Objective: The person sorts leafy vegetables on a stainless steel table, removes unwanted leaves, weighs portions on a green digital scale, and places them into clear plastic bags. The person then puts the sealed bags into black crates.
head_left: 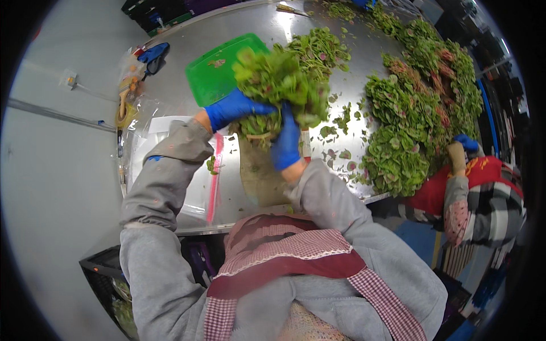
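Observation:
Both of my hands wear blue gloves and grip a bunch of leafy greens (272, 79) over the metal table. My left hand (236, 109) wraps its left side, fingers under the leaves. Lower on the right side, my right hand (287, 141) is closed against the bunch, its fingertips partly hidden by leaves. The leaves are blurred by motion. Behind the bunch lies a bright green tray (213, 74) with a few leaf scraps on it. More loose greens (321, 51) are heaped just beyond, to the right. Clear plastic bags with a pink strip (215, 170) lie beside my left forearm.
A large pile of greens with reddish stems (401, 125) covers the table's right side. A co-worker's gloved hand (466, 142) is at its edge. A knife (293, 10) lies at the far edge. A brush (123, 105) and a blue item (153, 55) sit at the left edge. Leaf bits are scattered around.

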Tool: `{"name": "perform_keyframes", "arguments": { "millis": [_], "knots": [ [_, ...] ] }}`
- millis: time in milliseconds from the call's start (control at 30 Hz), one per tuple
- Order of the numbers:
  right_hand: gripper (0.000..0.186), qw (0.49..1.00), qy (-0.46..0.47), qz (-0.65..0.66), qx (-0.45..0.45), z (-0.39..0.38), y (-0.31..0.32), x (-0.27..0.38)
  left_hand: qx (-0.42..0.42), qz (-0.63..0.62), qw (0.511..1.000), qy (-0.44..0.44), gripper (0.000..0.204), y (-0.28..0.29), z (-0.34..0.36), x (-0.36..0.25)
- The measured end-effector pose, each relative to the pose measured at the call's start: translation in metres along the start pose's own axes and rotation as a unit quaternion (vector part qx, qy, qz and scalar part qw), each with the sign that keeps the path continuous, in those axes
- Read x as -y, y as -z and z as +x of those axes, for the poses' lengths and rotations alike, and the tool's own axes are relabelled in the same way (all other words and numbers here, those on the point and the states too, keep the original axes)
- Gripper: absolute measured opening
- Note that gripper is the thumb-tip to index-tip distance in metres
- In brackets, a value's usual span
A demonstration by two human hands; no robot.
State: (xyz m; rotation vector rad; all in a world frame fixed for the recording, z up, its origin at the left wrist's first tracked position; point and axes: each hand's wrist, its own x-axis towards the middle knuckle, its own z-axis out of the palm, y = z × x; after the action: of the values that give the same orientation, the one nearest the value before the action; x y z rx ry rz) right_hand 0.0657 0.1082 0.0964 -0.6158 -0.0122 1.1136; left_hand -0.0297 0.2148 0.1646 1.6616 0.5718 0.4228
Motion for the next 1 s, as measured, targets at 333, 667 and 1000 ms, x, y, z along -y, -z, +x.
{"name": "perform_keyframes", "arguments": {
  "millis": [333, 667, 1000],
  "knots": [
    [0.047, 0.979, -0.058, 0.055, -0.190, -0.038, 0.146, -0.115, 0.298, 0.064, 0.952, 0.016, 0.073, -0.040, -0.009, 0.133],
    [0.060, 0.901, -0.131, -0.408, -0.071, -0.062, 0.137, -0.049, 0.200, 0.318, 0.919, -0.116, 0.065, -0.028, -0.014, 0.189],
    [0.030, 0.406, 0.112, -0.885, 0.196, -0.150, 0.159, -0.028, 0.334, 0.426, 0.838, -0.075, 0.064, -0.013, 0.013, 0.175]
  ]
}}
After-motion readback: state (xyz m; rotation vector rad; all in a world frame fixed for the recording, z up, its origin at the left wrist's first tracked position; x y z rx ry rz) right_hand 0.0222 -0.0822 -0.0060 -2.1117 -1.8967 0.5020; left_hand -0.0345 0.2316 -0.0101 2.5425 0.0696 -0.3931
